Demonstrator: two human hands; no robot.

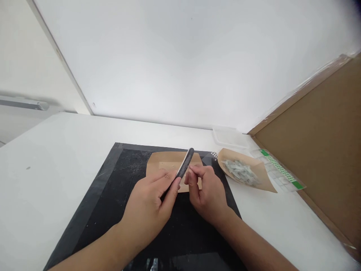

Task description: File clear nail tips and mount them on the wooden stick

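Your left hand [153,197] grips with thumb and fingers closed; your right hand [207,190] pinches beside it, forearms angling inward.

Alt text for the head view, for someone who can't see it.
The left hand holds a dark rod with a pale edge above a brown paper tray on a black mat; the right hand pinches its fingertips beside the rod. On the white table at right, another paper tray holds pale strips.

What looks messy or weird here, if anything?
Tiny pale specks are scattered over the black mat, like spilled crumbs, but they're too small to identify. Also, a small grey mark stands out on the white tabletop, at the left.
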